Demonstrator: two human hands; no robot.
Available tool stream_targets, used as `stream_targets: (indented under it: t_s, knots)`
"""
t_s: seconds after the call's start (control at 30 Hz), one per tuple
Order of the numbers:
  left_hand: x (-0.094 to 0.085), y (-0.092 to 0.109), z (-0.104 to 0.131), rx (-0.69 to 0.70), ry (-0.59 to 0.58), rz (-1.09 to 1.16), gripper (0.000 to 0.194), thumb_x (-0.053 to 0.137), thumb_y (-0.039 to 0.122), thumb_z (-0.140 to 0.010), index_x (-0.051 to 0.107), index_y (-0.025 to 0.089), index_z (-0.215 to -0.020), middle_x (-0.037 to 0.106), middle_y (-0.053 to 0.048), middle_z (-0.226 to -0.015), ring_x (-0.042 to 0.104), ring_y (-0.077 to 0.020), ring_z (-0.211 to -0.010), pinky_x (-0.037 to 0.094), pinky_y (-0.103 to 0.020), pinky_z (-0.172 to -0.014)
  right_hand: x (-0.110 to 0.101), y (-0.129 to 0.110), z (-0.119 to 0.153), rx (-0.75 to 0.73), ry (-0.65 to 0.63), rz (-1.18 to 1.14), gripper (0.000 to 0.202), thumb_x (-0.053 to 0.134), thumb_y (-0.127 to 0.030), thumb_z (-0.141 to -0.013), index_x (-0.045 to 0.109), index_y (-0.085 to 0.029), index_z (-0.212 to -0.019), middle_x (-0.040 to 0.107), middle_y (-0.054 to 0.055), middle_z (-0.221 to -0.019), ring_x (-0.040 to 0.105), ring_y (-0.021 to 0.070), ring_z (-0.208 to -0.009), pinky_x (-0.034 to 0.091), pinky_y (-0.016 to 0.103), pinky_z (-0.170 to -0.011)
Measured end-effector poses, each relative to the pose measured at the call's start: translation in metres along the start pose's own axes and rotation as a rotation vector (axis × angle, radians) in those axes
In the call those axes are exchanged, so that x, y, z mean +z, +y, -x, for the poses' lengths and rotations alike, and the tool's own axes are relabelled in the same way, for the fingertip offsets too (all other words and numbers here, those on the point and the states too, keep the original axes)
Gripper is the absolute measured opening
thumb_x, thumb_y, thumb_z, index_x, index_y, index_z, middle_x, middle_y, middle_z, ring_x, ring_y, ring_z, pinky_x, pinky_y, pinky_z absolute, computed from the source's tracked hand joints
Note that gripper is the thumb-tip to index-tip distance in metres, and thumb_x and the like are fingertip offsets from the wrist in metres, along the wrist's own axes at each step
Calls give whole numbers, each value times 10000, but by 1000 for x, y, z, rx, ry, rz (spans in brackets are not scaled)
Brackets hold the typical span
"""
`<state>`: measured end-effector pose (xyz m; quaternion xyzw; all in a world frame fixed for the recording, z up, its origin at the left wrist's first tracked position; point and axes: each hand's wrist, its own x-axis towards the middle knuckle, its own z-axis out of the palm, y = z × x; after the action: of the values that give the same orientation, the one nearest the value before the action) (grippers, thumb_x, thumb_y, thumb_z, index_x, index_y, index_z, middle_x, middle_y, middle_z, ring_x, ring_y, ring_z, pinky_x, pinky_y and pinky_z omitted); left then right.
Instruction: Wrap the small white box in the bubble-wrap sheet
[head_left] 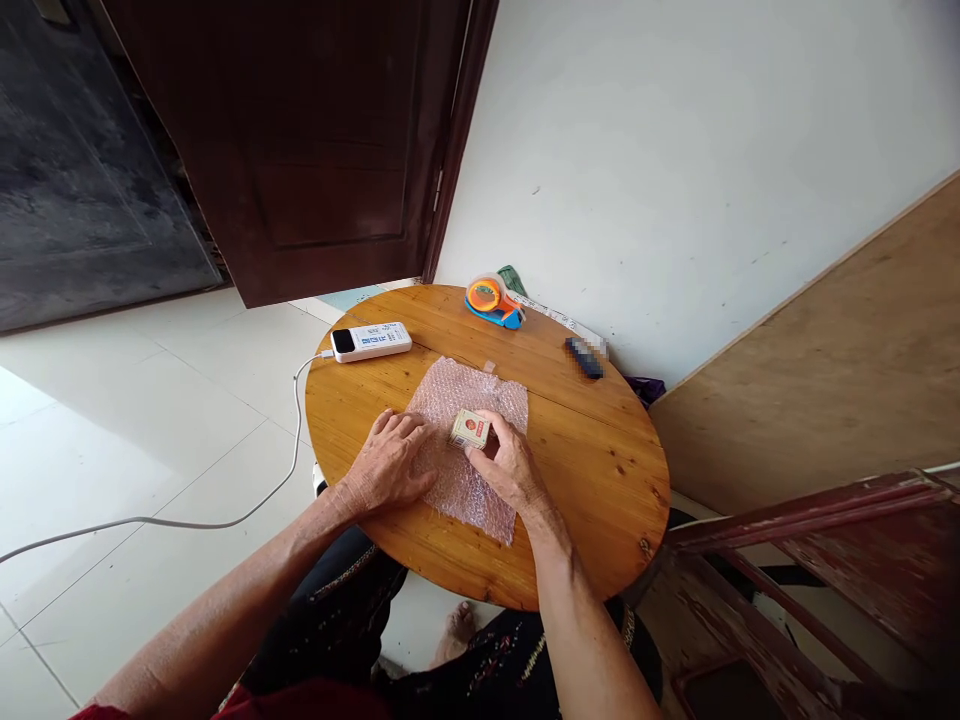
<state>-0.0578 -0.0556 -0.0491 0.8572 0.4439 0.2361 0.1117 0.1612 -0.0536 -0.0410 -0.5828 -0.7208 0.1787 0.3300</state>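
A sheet of pink bubble wrap [469, 490] lies flat on the round wooden table [592, 480]. Over its middle is a small cream-coloured box [470, 430] with a red emblem and a red label on top. My right hand [510, 460] grips this box from the right, thumb at the near side and fingers at the far side. At the wrap's left edge my left hand [394, 460] rests palm down, its fingers stretched out, and it holds nothing.
A white power bank [371, 342] with a cable [292, 440] sits at the table's back left. An orange and blue tape dispenser [495, 300] stands at the far edge. Right of it lies a dark, partly blurred object [584, 358]. A white wall [675, 150] rises behind.
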Motion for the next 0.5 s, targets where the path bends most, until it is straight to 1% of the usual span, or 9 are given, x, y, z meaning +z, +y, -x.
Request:
stream_targets:
  t_s: [0.13, 0.23, 0.33, 0.43, 0.5]
  knots:
    - [-10, -1, 9, 54, -11, 59, 503, 664, 353, -779, 590, 214, -1257, 614, -107, -1298, 500, -312, -1261, 307, -524, -1144, -1, -1, 2, -8, 6, 0, 502, 579, -190, -750, 555, -197, -1251, 703, 101, -1132, 654, 259, -1027, 517, 421, -922]
    - [-22, 2, 21, 137, -60, 10, 469, 659, 272, -758, 611, 240, -1223, 611, -83, -1303, 451, -321, -1319, 235, -560, -1178, 1, 1, 3, -40, 16, -24, 579, 567, -174, -756, 510, -207, -1332, 669, 113, -1236, 634, 265, -1116, 500, 442, -980]
    - [-31, 9, 28, 218, -119, -82, 427, 638, 183, -737, 626, 244, -1159, 620, -73, -1278, 437, -313, -1330, 174, -574, -1196, 2, 3, 3, -34, 30, -45, 624, 566, -164, -742, 489, -211, -1360, 651, 116, -1277, 621, 270, -1158, 488, 456, -1009]
    - [-33, 16, 27, 261, -147, -157, 323, 596, 123, -760, 638, 240, -1059, 644, -64, -1216, 467, -293, -1290, 141, -573, -1199, 2, 3, 2, -29, 25, -38, 586, 562, -175, -739, 519, -206, -1322, 663, 109, -1254, 625, 269, -1148, 491, 452, -1008]
    - [-30, 20, 23, 280, -176, -184, 201, 571, 114, -792, 640, 227, -943, 673, -57, -1106, 529, -276, -1196, 159, -567, -1188, 1, 2, 2, -29, 12, -29, 550, 557, -181, -744, 540, -195, -1294, 676, 107, -1225, 633, 266, -1124, 496, 443, -998]
